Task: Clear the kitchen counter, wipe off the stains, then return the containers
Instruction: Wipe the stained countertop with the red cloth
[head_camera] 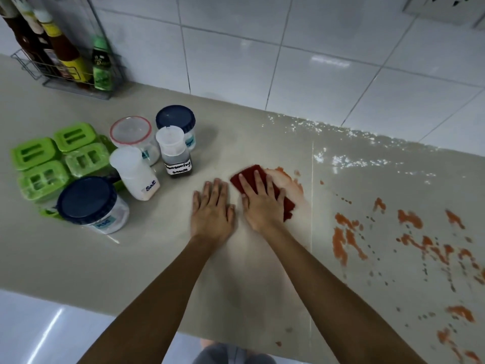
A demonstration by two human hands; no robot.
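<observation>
cloth (262,190) dark red | stains (409,219) orange | counter (78,258) beige | boxes (39,164) green

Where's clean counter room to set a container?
Free: from seasoning sauce bottle to red cloth, back to the tiled wall; between near blue-lidded jar and left hand. Crowded: container cluster, left. Stains lie right of the cloth under the right hand.
</observation>
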